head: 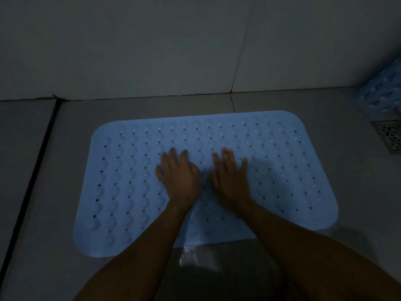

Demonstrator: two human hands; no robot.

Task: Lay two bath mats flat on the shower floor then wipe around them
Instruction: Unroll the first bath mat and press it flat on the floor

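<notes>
Your left hand (179, 177) and right hand (231, 178) press palms-down, side by side, on the middle of a light blue bath mat (130, 181) in a dim shower, fingers spread flat and gripping nothing. The mat, dotted with holes, lies flat on the grey tiled floor (54, 235), its far edge near the wall (152, 51). A second blue mat (382, 94) stands rolled or folded in the right corner, just behind a metal drain grate (389, 132). Water glistens on the floor by the mat's near edge.
</notes>
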